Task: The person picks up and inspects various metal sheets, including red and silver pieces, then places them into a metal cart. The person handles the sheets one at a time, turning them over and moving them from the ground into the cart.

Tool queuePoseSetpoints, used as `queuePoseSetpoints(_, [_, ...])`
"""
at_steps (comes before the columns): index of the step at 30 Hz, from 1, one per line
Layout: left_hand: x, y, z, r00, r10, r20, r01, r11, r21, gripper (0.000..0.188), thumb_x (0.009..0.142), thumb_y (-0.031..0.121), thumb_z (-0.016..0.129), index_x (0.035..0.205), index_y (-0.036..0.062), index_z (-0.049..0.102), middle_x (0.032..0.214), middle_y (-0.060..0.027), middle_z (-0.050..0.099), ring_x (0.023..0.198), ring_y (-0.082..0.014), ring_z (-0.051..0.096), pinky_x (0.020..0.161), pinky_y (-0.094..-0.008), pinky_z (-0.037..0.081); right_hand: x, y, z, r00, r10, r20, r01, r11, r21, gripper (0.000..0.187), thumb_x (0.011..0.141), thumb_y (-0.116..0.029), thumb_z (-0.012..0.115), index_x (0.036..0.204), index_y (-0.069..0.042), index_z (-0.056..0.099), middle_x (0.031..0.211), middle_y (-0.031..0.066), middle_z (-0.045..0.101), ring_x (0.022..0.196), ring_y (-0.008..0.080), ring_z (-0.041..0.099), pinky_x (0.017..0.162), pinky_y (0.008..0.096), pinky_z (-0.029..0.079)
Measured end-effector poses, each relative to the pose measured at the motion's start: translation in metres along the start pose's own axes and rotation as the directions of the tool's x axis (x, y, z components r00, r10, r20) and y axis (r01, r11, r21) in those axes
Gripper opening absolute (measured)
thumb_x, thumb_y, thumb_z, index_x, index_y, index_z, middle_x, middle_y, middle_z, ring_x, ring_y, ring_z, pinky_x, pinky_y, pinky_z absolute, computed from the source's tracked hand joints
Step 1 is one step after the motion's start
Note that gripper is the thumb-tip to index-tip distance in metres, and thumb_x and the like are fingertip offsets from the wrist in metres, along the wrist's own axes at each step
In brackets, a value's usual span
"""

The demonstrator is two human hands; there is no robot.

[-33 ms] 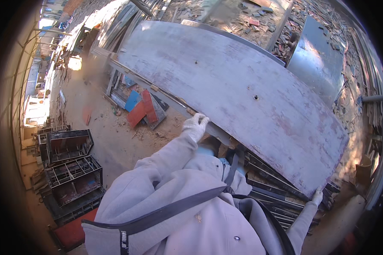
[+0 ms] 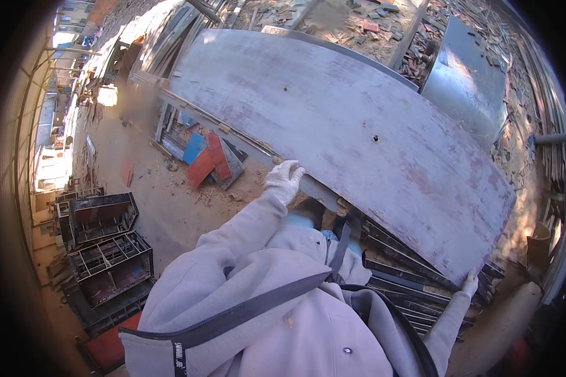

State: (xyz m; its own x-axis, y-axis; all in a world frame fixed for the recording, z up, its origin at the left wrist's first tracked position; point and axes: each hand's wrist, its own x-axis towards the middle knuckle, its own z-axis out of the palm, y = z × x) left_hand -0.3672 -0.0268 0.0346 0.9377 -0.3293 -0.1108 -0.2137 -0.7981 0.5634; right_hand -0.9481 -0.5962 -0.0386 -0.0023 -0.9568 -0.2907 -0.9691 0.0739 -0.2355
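Long, pale, scuffed panel (image 2: 333, 125)

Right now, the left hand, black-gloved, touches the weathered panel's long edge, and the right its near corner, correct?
No: the head view shows a white glove on the left hand. It does touch the long edge of the weathered panel, and the right hand its near corner.

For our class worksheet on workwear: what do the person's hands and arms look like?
The left hand wears a whitish, knit-looking glove; the right hand wears a pale one, too small to show its weave. The left sleeve and right sleeve are long, pale greyish, without visible markings.
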Motion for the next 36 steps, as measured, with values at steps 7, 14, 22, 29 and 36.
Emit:
queuePoseSetpoints(7, [0.052, -0.066, 0.046, 0.851, 0.385, 0.358, -0.510, 0.771, 0.382, 0.058, 0.102, 0.051, 0.055, 0.150, 0.0185, 0.057, 0.160, -0.0153, 0.046, 0.149, -0.0368, 0.040, 0.126, -0.0525, 0.024, 0.032, 0.084, 0.061, 0.979, 0.102, 0.179, -0.139, 0.968, 0.209, 0.083, 0.092, -0.071, 0.067, 0.136, -0.001, 0.064, 0.125, 0.0105, 0.070, 0.110, 0.0219, 0.062, 0.098, 0.0374, 0.050])
queuePoseSetpoints(14, [0.076, -0.063, 0.043, 0.821, 0.438, 0.367, -0.561, 0.739, 0.374, 0.050, 0.101, 0.047, 0.054, 0.140, 0.0188, 0.066, 0.155, -0.0139, 0.053, 0.144, -0.0354, 0.046, 0.121, -0.0509, 0.031, -0.010, 0.069, 0.083, 0.942, 0.186, 0.281, -0.310, 0.807, 0.503, 0.085, 0.090, -0.060, 0.076, 0.132, 0.013, 0.061, 0.123, 0.0196, 0.071, 0.108, 0.0243, 0.067, 0.101, 0.0404, 0.053])
queuePoseSetpoints(22, [0.057, -0.076, 0.052, 0.822, 0.508, 0.258, -0.568, 0.762, 0.311, 0.049, 0.096, 0.046, 0.062, 0.132, 0.0143, 0.072, 0.146, -0.0197, 0.060, 0.134, -0.0430, 0.054, 0.112, -0.0571, 0.040, -0.206, -0.165, 0.086, 0.849, -0.504, 0.158, 0.528, 0.806, -0.268, 0.118, 0.075, -0.058, 0.083, 0.164, -0.005, 0.027, 0.170, 0.0226, 0.022, 0.157, 0.0422, 0.020, 0.130, 0.0531, 0.012])
queuePoseSetpoints(29, [0.071, -0.080, 0.053, 0.813, 0.524, 0.252, -0.581, 0.752, 0.312, 0.048, 0.098, 0.045, 0.060, 0.133, 0.0143, 0.071, 0.147, -0.0191, 0.060, 0.136, -0.0413, 0.053, 0.112, -0.0566, 0.039, -0.261, -0.211, 0.179, 0.738, -0.633, 0.235, 0.672, 0.655, -0.346, 0.098, 0.082, -0.052, 0.078, 0.163, -0.018, 0.036, 0.172, 0.0196, 0.023, 0.158, 0.0444, 0.019, 0.128, 0.0556, 0.016])
queuePoseSetpoints(36, [0.088, -0.072, 0.063, 0.824, 0.504, 0.259, -0.564, 0.775, 0.285, 0.054, 0.101, 0.050, 0.053, 0.136, 0.0116, 0.070, 0.151, -0.0194, 0.056, 0.141, -0.0399, 0.049, 0.115, -0.0574, 0.036, -0.234, -0.238, 0.197, 0.820, -0.533, 0.210, 0.566, 0.695, -0.444, 0.094, 0.083, -0.042, 0.081, 0.163, -0.020, 0.036, 0.170, 0.0172, 0.029, 0.155, 0.0433, 0.028, 0.127, 0.0495, 0.027])
